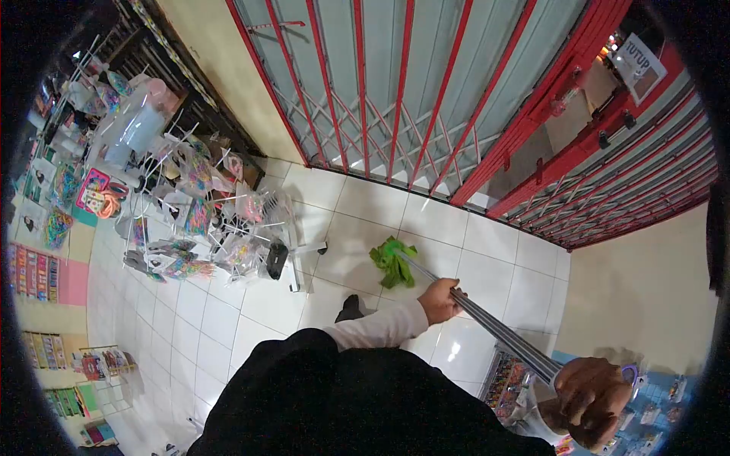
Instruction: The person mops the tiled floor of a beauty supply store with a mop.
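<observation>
A mop with a striped grey handle (506, 334) slants across the right side of the view. Its bright green head (394, 263) rests on the white tiled floor (357, 199), near the folding gate. My left hand (441, 302) is wrapped round the handle at about its middle. Higher up the handle, close to the camera, my right hand (595, 399) is closed round it near the top end. The fingers of the right hand are partly hidden by the hand itself.
A wheeled display rack (258, 220) hung with bagged accessories stands at left. Ahead are a red folding gate (403, 91) and a sign (639, 67) reading "TUTUP". More hanging goods (646, 414) line the lower right wall. A small wire stand (106, 372) is at lower left.
</observation>
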The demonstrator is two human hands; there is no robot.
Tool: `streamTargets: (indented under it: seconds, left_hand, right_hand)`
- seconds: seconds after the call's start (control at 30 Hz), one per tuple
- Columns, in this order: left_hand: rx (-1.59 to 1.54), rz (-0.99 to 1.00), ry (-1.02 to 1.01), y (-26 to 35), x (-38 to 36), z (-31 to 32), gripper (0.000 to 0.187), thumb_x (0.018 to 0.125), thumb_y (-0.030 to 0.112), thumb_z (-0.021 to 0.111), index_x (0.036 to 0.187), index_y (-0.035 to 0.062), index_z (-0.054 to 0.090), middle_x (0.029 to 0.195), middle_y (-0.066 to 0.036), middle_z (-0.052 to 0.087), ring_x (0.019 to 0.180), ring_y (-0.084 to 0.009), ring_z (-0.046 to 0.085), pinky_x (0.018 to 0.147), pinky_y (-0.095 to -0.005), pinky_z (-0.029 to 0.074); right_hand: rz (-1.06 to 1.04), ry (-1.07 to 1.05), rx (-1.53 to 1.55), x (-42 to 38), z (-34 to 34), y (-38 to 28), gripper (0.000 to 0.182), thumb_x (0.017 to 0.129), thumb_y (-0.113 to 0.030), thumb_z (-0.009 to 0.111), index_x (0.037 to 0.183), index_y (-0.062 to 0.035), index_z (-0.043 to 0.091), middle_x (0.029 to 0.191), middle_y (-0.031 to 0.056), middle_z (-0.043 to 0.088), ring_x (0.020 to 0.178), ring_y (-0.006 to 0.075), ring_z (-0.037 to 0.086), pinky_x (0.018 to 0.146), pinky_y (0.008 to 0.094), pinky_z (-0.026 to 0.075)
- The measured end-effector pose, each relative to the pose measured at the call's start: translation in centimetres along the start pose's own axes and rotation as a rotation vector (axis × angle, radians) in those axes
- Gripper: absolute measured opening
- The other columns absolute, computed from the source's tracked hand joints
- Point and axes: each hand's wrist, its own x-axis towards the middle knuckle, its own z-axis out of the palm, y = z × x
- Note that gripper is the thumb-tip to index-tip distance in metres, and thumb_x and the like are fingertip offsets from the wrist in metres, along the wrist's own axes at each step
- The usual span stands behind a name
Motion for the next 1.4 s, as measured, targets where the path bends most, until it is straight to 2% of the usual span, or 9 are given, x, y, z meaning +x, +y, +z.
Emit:
streamTargets:
  seconds: [0.1, 0.23, 0.33, 0.47, 0.67, 0.77, 0.87, 1.0, 1.4]
  left_hand:
    - [0.437, 0.327, -0.103, 3.7, 4.9, -4.6, 0.012, 0.087, 0.015, 0.048, 0.077, 0.0096, 0.042, 0.07, -0.005, 0.042, 0.064, -0.0186, 0.047, 0.063, -0.033, 0.044]
    - [0.159, 0.313, 0.315, 13.4, 7.4, -5.9, 0.014, 0.084, 0.011, 0.049, 0.071, 0.0082, 0.045, 0.062, -0.006, 0.043, 0.054, -0.02, 0.046, 0.05, -0.0372, 0.045]
    - [0.234, 0.365, 0.362, 18.0, 10.7, -11.7, 0.015, 0.085, 0.015, 0.046, 0.071, 0.0101, 0.045, 0.059, -0.005, 0.042, 0.049, -0.0193, 0.044, 0.045, -0.0374, 0.044]
    - [1.455, 0.577, 0.354, 23.8, 20.9, -19.4, 0.012, 0.08, 0.015, 0.056, 0.076, 0.0055, 0.051, 0.062, -0.012, 0.053, 0.057, -0.0264, 0.056, 0.051, -0.0431, 0.044]
    - [2.501, 0.56, 0.434, 31.4, 29.2, -24.2, 0.018, 0.078, 0.022, 0.061, 0.076, 0.0055, 0.055, 0.063, -0.008, 0.057, 0.058, -0.0223, 0.059, 0.055, -0.0353, 0.048]
    - [1.612, 0.547, 0.419, 30.6, 26.9, -22.7, 0.017, 0.077, 0.021, 0.061, 0.075, 0.006, 0.055, 0.063, -0.008, 0.055, 0.058, -0.0227, 0.057, 0.053, -0.0364, 0.046]
    - [0.952, 0.442, 0.4, 27.7, 22.4, -17.4, 0.014, 0.079, 0.02, 0.058, 0.076, 0.0064, 0.054, 0.064, -0.007, 0.054, 0.058, -0.021, 0.056, 0.052, -0.0351, 0.046]
    - [0.372, 0.334, 0.445, 23.5, 17.3, -11.2, 0.011, 0.082, 0.018, 0.054, 0.078, 0.007, 0.052, 0.066, -0.005, 0.051, 0.058, -0.0187, 0.053, 0.05, -0.0334, 0.045]
    - [0.679, 0.286, 0.429, 28.0, 19.5, -13.1, 0.012, 0.083, 0.016, 0.05, 0.077, 0.0061, 0.053, 0.067, -0.006, 0.052, 0.06, -0.0186, 0.053, 0.051, -0.0335, 0.045]
  right_hand:
    - [-0.039, 0.047, 0.043, 0.1, -0.9, 4.0, 0.039, 0.08, -0.03, 0.058, 0.054, -0.0078, 0.04, 0.052, 0.0059, 0.051, 0.047, 0.0203, 0.051, 0.045, 0.033, 0.037]
    - [0.197, -0.073, -0.239, 1.6, -0.4, 12.2, 0.031, 0.073, -0.024, 0.062, 0.056, -0.0058, 0.042, 0.06, 0.009, 0.053, 0.06, 0.0275, 0.054, 0.064, 0.0427, 0.041]
    - [0.202, -0.273, -0.395, 1.6, 0.4, 19.9, 0.022, 0.064, -0.014, 0.052, 0.051, -0.0035, 0.038, 0.05, 0.0111, 0.039, 0.046, 0.0281, 0.042, 0.058, 0.0389, 0.041]
    - [0.081, 0.102, -0.26, 3.4, 0.4, 24.7, 0.045, 0.086, -0.027, 0.048, 0.049, -0.0043, 0.039, 0.046, 0.0057, 0.039, 0.04, 0.0201, 0.041, 0.047, 0.034, 0.037]
    - [0.084, 0.138, -0.286, 4.2, 0.8, 30.3, 0.026, 0.074, -0.014, 0.05, 0.051, -0.0033, 0.042, 0.049, 0.008, 0.044, 0.044, 0.0226, 0.047, 0.055, 0.0375, 0.043]
    - [0.136, 0.309, -0.321, 5.7, 1.1, 29.5, 0.039, 0.081, -0.025, 0.052, 0.051, -0.0039, 0.041, 0.049, 0.007, 0.043, 0.043, 0.0213, 0.043, 0.05, 0.035, 0.036]
    - [0.253, 0.248, -0.319, 7.8, 0.8, 25.3, 0.021, 0.068, -0.009, 0.049, 0.051, -0.0004, 0.041, 0.051, 0.0102, 0.045, 0.045, 0.0253, 0.044, 0.05, 0.0353, 0.036]
    - [0.396, 0.344, -0.253, 11.2, 1.7, 20.4, 0.035, 0.07, -0.022, 0.052, 0.047, 0.0004, 0.037, 0.046, 0.0093, 0.04, 0.042, 0.0223, 0.04, 0.048, 0.0331, 0.031]
    - [0.142, 0.31, -0.266, 12.2, 2.4, 26.3, 0.045, 0.08, -0.032, 0.055, 0.048, -0.0048, 0.04, 0.045, 0.0065, 0.043, 0.042, 0.0248, 0.047, 0.054, 0.038, 0.044]
